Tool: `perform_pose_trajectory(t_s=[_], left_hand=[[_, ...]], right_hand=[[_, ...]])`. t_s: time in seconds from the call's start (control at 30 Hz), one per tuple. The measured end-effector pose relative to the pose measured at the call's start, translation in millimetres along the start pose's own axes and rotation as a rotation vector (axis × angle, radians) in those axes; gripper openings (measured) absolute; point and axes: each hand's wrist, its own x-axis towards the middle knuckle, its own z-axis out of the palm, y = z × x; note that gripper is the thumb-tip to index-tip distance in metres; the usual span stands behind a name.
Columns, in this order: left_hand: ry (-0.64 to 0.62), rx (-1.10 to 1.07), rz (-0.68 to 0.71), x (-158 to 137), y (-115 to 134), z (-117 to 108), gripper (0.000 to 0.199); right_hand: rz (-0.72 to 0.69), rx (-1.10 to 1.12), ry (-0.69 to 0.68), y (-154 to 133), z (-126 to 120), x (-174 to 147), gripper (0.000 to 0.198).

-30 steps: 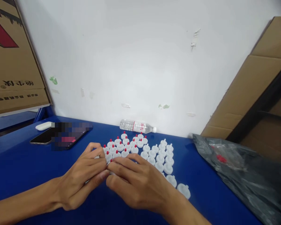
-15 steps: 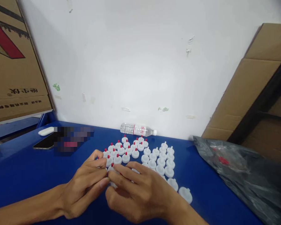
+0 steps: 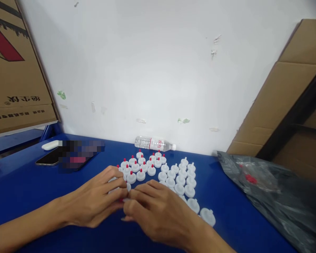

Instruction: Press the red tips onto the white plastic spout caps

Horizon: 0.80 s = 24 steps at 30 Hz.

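My left hand (image 3: 102, 196) and my right hand (image 3: 158, 211) meet at the fingertips just above the blue table. Both have their fingers bent and closed. A speck of red, a small red tip cap (image 3: 121, 200), shows between the left fingertips and the right thumb. Whatever the right fingers grip is hidden behind them. Beyond the left hand stand several round white plastic caps (image 3: 131, 178) with red tips on their nozzles. By the right hand are several white caps (image 3: 190, 191) with bare nozzles, some partly covered by that hand.
A clear plastic bottle (image 3: 154, 143) lies against the wall. At left rest a phone (image 3: 48, 157), a white object (image 3: 50, 145) and a pixelated dark item (image 3: 81, 154). A grey plastic bag (image 3: 279, 203) with red pieces covers the right side. Cardboard (image 3: 274, 102) leans behind it.
My left hand has turned, with its thumb now tucked lower and its fingers nearer the right hand. A red speck now shows between them. The view has shifted slightly.
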Motion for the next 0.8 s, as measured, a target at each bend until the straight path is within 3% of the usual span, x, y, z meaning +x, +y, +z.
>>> perform_pose_trajectory(t_s=[0.13,0.37,0.47,0.53,0.6,0.63,0.73,0.8], left_hand=[[0.016,0.068,0.016,1.7,-6.0,-1.3,0.020],[0.017,-0.226,-0.125,4.6,8.7,-3.6,0.024],[0.141,-0.412,-0.226,-1.0,6.5,-2.2,0.037],[0.272,-0.554,-0.412,-5.7,-0.5,-2.4,0.044],[0.383,-0.553,-0.486,-8.4,-8.5,-2.9,0.043],[0.396,-0.488,-0.431,-8.6,-11.4,-2.9,0.040],[0.257,-0.270,-0.108,-4.5,-10.1,-0.6,0.022],[0.108,-0.214,-0.067,-0.3,-1.5,1.7,0.016]], right_hand=[[-0.004,-0.028,-0.019,6.9,-2.8,0.9,0.016],[-0.114,-0.131,0.077,-1.3,-5.7,10.2,0.020],[-0.140,-0.209,0.098,7.9,-13.2,4.8,0.015],[-0.115,-0.282,0.067,26.6,-25.0,-5.1,0.017],[0.009,-0.341,-0.020,51.7,-39.1,-18.6,0.026],[0.119,-0.330,-0.031,64.3,-45.3,-25.8,0.029],[0.493,-0.265,0.002,93.1,-53.7,-44.6,0.019],[0.622,-0.250,-0.071,102.2,-50.6,-53.5,0.024]])
